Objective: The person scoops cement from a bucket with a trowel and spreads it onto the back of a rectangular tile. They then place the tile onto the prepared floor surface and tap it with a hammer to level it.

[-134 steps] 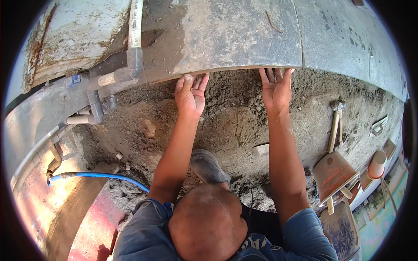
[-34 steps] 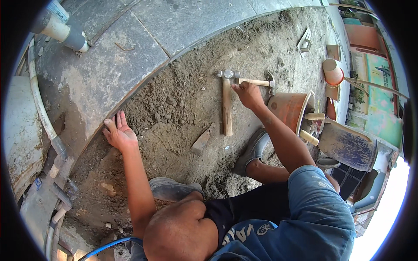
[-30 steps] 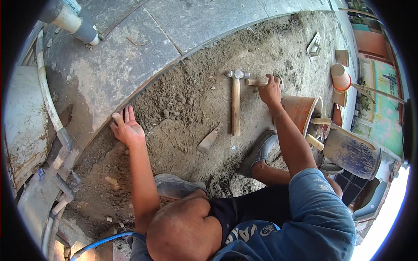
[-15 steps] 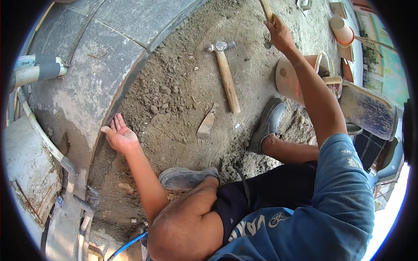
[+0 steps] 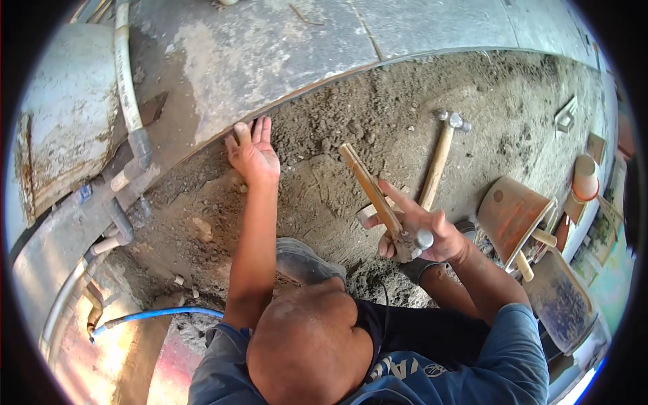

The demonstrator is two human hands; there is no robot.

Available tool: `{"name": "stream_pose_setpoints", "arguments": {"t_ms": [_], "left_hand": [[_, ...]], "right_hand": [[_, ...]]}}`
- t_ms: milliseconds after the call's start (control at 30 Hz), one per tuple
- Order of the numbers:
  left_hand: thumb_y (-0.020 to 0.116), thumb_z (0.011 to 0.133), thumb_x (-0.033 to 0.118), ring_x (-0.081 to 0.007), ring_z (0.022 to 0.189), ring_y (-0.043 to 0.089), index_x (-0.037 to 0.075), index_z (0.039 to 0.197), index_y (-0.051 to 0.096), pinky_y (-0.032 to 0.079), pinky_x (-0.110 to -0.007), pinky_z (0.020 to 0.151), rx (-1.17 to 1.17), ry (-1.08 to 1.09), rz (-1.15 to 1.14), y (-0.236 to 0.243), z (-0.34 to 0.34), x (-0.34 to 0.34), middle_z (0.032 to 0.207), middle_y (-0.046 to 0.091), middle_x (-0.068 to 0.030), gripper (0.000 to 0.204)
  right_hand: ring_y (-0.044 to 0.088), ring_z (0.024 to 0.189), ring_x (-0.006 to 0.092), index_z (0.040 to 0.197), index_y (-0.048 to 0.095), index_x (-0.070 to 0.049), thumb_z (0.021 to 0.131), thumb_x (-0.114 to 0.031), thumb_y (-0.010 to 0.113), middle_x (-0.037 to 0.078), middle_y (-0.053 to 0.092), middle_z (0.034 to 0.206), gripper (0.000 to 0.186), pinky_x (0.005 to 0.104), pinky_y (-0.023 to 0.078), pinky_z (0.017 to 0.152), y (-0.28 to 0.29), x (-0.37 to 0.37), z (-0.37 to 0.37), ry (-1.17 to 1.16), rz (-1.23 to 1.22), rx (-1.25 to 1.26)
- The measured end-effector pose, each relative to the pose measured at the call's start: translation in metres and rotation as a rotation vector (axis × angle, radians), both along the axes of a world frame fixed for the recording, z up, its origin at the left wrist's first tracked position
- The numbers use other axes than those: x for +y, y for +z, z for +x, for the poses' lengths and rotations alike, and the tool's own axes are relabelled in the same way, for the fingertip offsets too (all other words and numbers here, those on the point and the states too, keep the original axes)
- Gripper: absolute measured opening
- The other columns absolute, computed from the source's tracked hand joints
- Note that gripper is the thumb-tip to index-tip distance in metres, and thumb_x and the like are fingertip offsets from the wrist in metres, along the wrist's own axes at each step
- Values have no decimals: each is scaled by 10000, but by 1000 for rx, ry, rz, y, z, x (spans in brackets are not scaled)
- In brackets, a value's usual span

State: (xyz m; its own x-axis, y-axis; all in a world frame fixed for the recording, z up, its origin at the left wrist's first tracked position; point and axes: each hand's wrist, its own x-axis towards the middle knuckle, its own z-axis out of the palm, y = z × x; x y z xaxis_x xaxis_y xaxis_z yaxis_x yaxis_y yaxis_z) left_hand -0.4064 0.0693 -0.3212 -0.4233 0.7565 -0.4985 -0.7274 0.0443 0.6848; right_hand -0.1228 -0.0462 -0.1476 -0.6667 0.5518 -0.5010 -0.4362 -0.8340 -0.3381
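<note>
My left hand [image 5: 254, 154] lies palm up with its fingers stretched out, their tips against the edge of the grey tiled slab [image 5: 297, 47]. In my right hand [image 5: 439, 233] is a hammer [image 5: 368, 182], gripped close to its dirt-caked metal head. Its wooden handle points up and to the left over the loose soil, and the index finger sticks out past it. A second hammer [image 5: 442, 155] with a wooden handle and a ball-shaped head end lies on the soil beyond my right hand, which covers the handle's near end.
On the right, a dirty bucket [image 5: 509, 219] lies tipped near tool handles and a stained dark panel [image 5: 560, 304]. A metal trowel-like piece [image 5: 565, 116] sits farther back. Pipes [image 5: 127, 74] and a blue hose [image 5: 162, 312] run along the left, beside a whitish block [image 5: 71, 115].
The view has swung round. My right hand has come from far out down toward my knees, now holding the hammer near its head. My left hand stays at the slab edge.
</note>
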Motion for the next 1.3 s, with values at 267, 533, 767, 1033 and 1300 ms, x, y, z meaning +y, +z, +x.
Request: {"name": "stream_pose_setpoints", "arguments": {"t_ms": [267, 533, 767, 1033, 1300], "left_hand": [[710, 871, 141, -482, 1205, 481, 44, 1487, -157, 441, -583, 1025, -3, 84, -26, 15, -3, -7, 1355, 353, -307, 1068], [686, 889, 102, -493, 1203, 482, -1, 1456, 77, 435, -576, 1024, -24, 83, 15, 13, 12, -4, 1319, 424, -255, 839], [715, 871, 192, -513, 1255, 423, -61, 1457, 6, 435, -578, 1042, 30, 6, 47, 17, -6, -5, 1407, 237, -350, 954], [720, 869, 240, -504, 1186, 491, -92, 1227, 319, 440, -569, 1045, 64, 28, 10, 6, 2, -4, 1234, 422, -327, 632], [736, 858, 249, -501, 1249, 426, -77, 1300, 217, 414, -581, 1061, 54, -22, 31, 4, -4, -5, 1314, 332, -345, 755]], "right_hand": [[559, 894, 230, 1518, 216, -70, 662, -167, 842, 166, 406, 1288, 1065, 348, 465, 809, -7, -39, -26, 1008, 932, -638], [590, 1060, 294, 1493, 238, -96, 694, -104, 806, 194, 379, 1386, 980, 397, 525, 808, 3, -26, -26, 559, 694, -406], [567, 990, 406, 1239, 504, -152, 670, -203, 724, 199, 482, 1127, 613, 456, 511, 806, -16, -27, -12, 695, 1127, -846], [566, 965, 333, 1029, 598, -141, 683, -208, 649, 161, 476, 998, 356, 451, 482, 807, -39, 1, -42, 1020, 1134, -1197], [562, 1010, 326, 1038, 621, -137, 742, -299, 688, 165, 497, 1020, 344, 438, 452, 904, -70, 30, -75, 895, 1170, -1320]]}}
